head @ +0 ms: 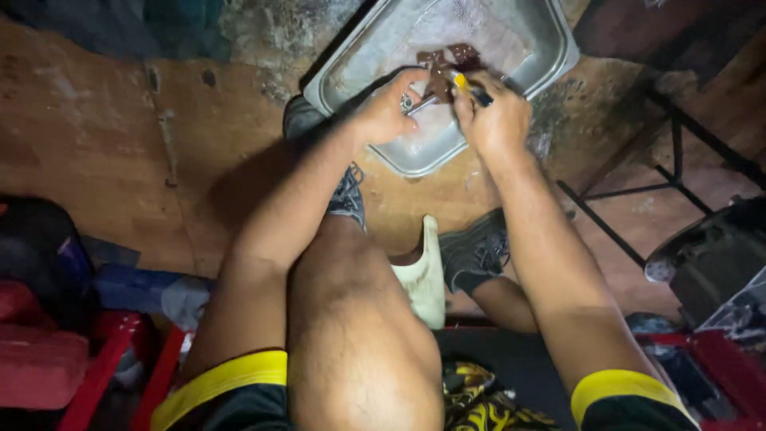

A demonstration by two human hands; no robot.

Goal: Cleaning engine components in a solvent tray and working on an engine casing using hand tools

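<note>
Hands work over a dented rectangular steel tray (550,40): my left hand (388,112) pinches a small shiny metal part (418,103); my right hand (492,120) wraps a yellow-tipped dark brush (469,86) touching it.

metal tray (550,32) cut off at top — dark part (439,68) unclear

Left hand (388,110) grips a metal part (417,102); right hand (492,120) a brush (469,86) (over tray (558,48)).

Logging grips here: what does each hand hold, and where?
Left hand grips a small metal part by its end; right hand grips a yellow-handled tool by its handle.
</note>
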